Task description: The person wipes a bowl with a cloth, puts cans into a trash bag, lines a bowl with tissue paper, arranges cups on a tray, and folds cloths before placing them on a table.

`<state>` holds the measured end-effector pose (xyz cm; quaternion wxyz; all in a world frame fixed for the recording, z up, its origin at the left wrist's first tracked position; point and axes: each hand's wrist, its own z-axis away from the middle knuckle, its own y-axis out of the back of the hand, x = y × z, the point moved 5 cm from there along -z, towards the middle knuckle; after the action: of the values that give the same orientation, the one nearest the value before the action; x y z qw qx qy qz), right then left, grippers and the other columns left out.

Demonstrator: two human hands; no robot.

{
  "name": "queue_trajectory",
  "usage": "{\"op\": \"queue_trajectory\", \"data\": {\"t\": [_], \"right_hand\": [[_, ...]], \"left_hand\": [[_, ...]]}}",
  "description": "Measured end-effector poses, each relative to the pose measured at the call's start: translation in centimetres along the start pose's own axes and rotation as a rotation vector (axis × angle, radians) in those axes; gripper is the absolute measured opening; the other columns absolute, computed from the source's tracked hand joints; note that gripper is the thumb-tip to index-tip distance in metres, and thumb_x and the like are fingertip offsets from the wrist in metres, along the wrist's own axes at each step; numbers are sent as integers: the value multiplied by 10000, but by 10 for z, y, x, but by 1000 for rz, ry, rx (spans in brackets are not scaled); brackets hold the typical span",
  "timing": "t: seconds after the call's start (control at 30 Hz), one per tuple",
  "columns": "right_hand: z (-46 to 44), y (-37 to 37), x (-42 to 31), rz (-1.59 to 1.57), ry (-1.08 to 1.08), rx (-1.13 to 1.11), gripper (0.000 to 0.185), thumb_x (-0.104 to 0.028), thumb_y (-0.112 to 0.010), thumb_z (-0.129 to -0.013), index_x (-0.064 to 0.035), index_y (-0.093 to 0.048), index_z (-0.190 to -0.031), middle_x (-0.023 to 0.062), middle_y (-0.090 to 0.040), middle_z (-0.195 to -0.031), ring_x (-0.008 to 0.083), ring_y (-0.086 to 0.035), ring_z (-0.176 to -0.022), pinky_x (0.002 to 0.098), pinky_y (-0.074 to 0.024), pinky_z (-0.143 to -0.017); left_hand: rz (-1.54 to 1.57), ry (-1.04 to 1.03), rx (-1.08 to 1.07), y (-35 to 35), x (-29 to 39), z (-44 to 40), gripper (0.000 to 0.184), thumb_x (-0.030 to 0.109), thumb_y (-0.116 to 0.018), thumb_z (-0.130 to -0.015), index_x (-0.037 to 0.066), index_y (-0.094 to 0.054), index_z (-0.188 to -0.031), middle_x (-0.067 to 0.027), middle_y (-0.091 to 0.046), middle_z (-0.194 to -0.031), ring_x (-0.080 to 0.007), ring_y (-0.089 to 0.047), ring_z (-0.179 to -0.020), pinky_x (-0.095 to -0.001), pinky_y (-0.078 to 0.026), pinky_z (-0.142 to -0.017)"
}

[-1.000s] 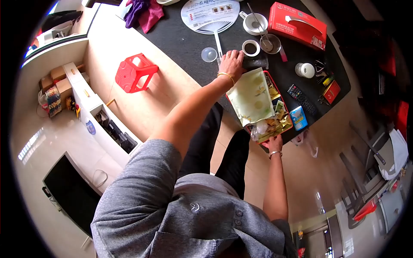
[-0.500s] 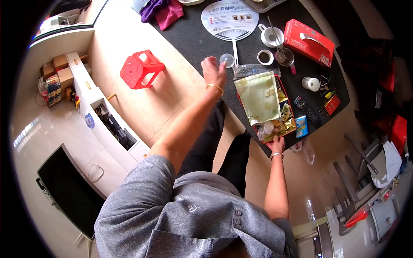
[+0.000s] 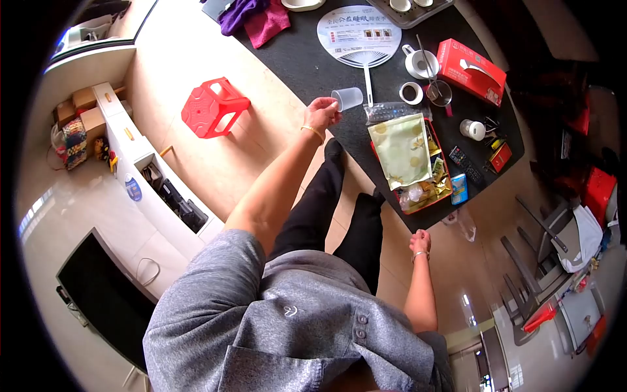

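Cup (image 3: 349, 98), clear plastic, tilted on its side, one end clamped in left hand (image 3: 320, 112). Over table (image 3: 294, 65) near its edge, between 10 and 11 o'clock from red-rimmed tray (image 3: 428, 204). Hands well apart. Right hand (image 3: 420, 242) at tray's 6, not touching it, fingers curled; can't tell if gripping anything. Pale green packet (image 3: 400, 150) across tray's 9 o'clock side, blue packet (image 3: 459, 188) just beside at 4, fan (image 3: 359, 32) at 11.
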<state>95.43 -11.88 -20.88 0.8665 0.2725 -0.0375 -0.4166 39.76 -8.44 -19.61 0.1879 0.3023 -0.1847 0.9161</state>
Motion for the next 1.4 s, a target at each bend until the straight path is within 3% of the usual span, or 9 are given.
{"op": "queue_trajectory", "data": {"t": [0.23,0.47,0.83,0.97,1.03,1.1,1.17,1.27,1.4], "right_hand": [[37,-32,-20,454,-19,-351,231,-177,-537,-851,-122,-516,-1075,20,-606,-840,106,-554,-643,274,-471,-513],[61,-59,-89,258,279,-413,235,-113,-522,-875,-32,-514,-1095,57,-639,-856,108,-607,-713,234,-496,-586],[41,-25,-82,433,535,-321,194,-153,-521,-887,-44,-538,-1046,48,-641,-832,98,-599,-676,240,-483,-541],[74,-4,-125,320,329,-361,217,-230,-573,-861,-34,-567,-769,50,-604,-599,120,-587,-517,265,-462,-473],[78,-1,-138,363,484,-309,177,-173,-629,-795,-36,-553,-712,51,-587,-576,133,-584,-508,279,-452,-476],[78,-3,-146,310,629,-298,147,-139,-658,-737,-39,-554,-714,55,-576,-568,164,-593,-527,297,-456,-513],[99,-2,-177,342,828,-229,137,-86,-672,-688,-78,-557,-760,30,-523,-526,166,-518,-502,309,-435,-518],[107,-15,-209,273,872,-240,202,-30,-677,-692,-65,-559,-853,48,-564,-685,153,-548,-578,282,-465,-562],[117,-44,-259,83,899,-288,363,23,-675,-702,-59,-543,-1031,79,-558,-899,167,-581,-726,267,-495,-642]], "left_hand": [[84,-44,37,20,11,16,98,105,-619,-839,56,-559,-899,-39,-586,-728,-130,-572,-598,-246,-483,-533],[-520,-454,354,7,5,-18,157,83,-672,-780,21,-555,-866,-37,-588,-656,-99,-546,-527,-245,-440,-455],[-555,-248,205,-7,-12,-24,347,301,-663,-820,25,-550,-998,-69,-609,-761,-124,-572,-571,-258,-474,-488],[-944,-255,324,40,-15,-34,532,504,-584,-808,-4,-622,-960,-186,-639,-879,-327,-625,-771,-402,-483,-732],[-970,-40,285,68,-20,-23,512,494,-599,-792,-4,-651,-901,-236,-616,-910,-357,-600,-878,-433,-450,-808],[-1322,43,440,82,3,3,428,429,-633,-757,61,-655,-976,-167,-498,-1234,-300,-449,-1174,-402,-368,-961],[-1460,-62,610,87,20,35,503,434,-632,-754,117,-578,-1140,-103,-413,-1329,-314,-422,-1192,-415,-382,-952],[-626,-105,887,139,32,31,733,463,-704,-694,201,-401,-1308,-110,-337,-1379,-323,-330,-1260,-401,-327,-1002],[-1513,121,748,121,84,26,955,505,-777,-593,357,-267,-1387,-143,-91,-1481,-348,-118,-1357,-484,-235,-1054]]}}
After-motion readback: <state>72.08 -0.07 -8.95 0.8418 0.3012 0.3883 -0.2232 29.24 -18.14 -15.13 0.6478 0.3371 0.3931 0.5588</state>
